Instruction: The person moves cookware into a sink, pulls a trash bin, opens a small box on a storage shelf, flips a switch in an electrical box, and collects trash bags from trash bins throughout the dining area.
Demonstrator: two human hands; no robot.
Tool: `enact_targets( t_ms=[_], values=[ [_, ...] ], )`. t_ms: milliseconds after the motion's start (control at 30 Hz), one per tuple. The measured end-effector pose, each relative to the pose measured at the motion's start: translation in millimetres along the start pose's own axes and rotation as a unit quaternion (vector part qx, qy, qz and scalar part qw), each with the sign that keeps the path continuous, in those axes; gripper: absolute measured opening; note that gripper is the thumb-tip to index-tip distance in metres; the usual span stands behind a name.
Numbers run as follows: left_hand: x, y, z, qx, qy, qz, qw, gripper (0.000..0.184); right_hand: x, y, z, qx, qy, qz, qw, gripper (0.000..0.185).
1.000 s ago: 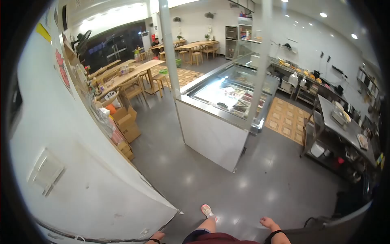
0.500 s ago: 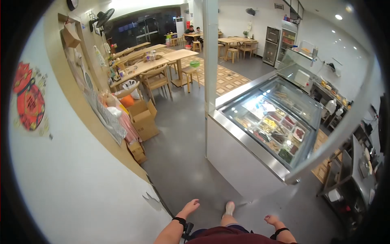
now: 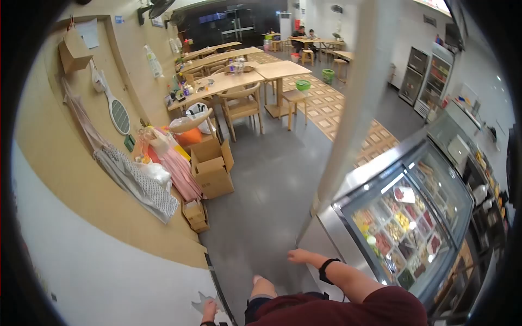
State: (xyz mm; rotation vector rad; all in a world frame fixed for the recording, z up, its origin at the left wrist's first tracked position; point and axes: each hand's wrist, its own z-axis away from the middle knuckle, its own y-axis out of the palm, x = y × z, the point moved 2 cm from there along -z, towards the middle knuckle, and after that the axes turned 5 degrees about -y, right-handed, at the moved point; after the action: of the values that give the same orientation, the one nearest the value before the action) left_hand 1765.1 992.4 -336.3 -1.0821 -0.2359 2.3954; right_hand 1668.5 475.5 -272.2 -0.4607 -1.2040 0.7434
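Note:
My right hand (image 3: 298, 256) is in front of my body at the lower middle, beside the left end of the glass-topped display case (image 3: 321, 228). Its fingers look curled, and whether anything is in them is too small to tell. A black band circles that wrist. Near the bottom edge, my left hand (image 3: 209, 309) hangs close to the white wall (image 3: 109, 261), its fingers too small to read. Trays of food in several colours lie under the glass of the case.
An open cardboard box (image 3: 215, 182) and hanging cloths (image 3: 136, 182) line the left wall. Wooden tables (image 3: 228, 81), chairs and a stool (image 3: 294, 96) stand further ahead. A pale post (image 3: 348, 103) rises at the case's corner. Two people (image 3: 299, 35) sit at the back.
The view has moved forward and turned left, so the box and tables appear nearer and the case lies further right. My right hand has swung forward; my left hand has dropped back.

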Motion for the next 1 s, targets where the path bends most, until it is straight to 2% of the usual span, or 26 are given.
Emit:
enact_targets(
  t_ms=[33,67,133,200,233,333,433,467,500,533,567,633,700,767,833,867,900,933,1000],
  values=[
    [-3,-2,-10,-0.002,-0.039,0.022,0.999,0.022,-1,-18,-42,-0.001,-0.022,-0.012,1.0,0.034],
    [4,-2,-28,-0.013,-0.033,0.008,0.999,0.019,-1,-39,-82,0.004,-0.011,-0.007,1.0,0.033],
    [-8,2,-46,0.001,-0.109,-0.026,0.994,0.017,2,-68,-149,0.022,0.013,-0.006,1.0,0.033],
    [-31,11,-72,0.023,-0.153,-0.07,0.985,0.014,-25,-70,-209,0.05,-0.021,0.029,0.998,0.033],
    [-52,15,-92,0.031,-0.155,-0.09,0.983,0.013,-32,-100,-247,0.052,-0.041,0.056,0.996,0.033],
    [-129,26,-164,0.061,-0.109,-0.195,0.973,0.012,-46,-167,-289,0.141,-0.005,0.099,0.985,0.033],
    [-247,33,-257,0.077,0.014,-0.351,0.933,0.011,-81,-232,-332,0.093,0.052,0.077,0.991,0.035],
    [-298,40,-281,0.07,0.019,-0.301,0.951,0.012,-89,-259,-339,0.042,0.078,0.028,0.996,0.036],
    [-327,51,-315,0.082,0.001,-0.022,0.996,0.013,-93,-288,-343,-0.01,0.104,-0.019,0.994,0.037],
    [-369,63,-353,0.107,0.04,0.026,0.993,0.011,-109,-305,-348,-0.051,0.121,-0.033,0.991,0.035],
    [-413,71,-387,0.134,0.04,-0.01,0.99,0.006,-130,-324,-353,-0.092,0.137,-0.043,0.985,0.034],
    [-507,98,-423,0.037,0.071,0.002,0.997,0.021,-180,-353,-362,-0.052,0.172,-0.014,0.984,0.034],
    [-579,126,-465,0.047,0.067,0.047,0.996,0.029,-244,-372,-368,0.049,0.2,0.059,0.977,0.035],
    [-621,153,-493,0.065,0.063,0.061,0.994,0.034,-325,-378,-375,0.132,0.223,0.063,0.964,0.037],
    [-664,179,-528,0.092,0.073,0.051,0.992,0.036,-369,-404,-381,0.031,0.258,0.096,0.961,0.034],
    [-686,192,-512,0.078,0.033,0.082,0.993,0.036,-386,-423,-389,0.058,0.283,0.073,0.955,0.034],
    [-700,203,-515,0.087,-0.018,0.027,0.996,0.034,-394,-432,-394,0.094,0.309,0.046,0.945,0.035],
    [-729,212,-495,0.117,-0.057,0.009,0.991,0.033,-398,-445,-405,0.086,0.31,0.022,0.947,0.035],
    [-762,227,-513,0.147,-0.125,-0.061,0.979,0.031,-412,-487,-429,0.07,0.318,-0.013,0.946,0.034]
  ],
)
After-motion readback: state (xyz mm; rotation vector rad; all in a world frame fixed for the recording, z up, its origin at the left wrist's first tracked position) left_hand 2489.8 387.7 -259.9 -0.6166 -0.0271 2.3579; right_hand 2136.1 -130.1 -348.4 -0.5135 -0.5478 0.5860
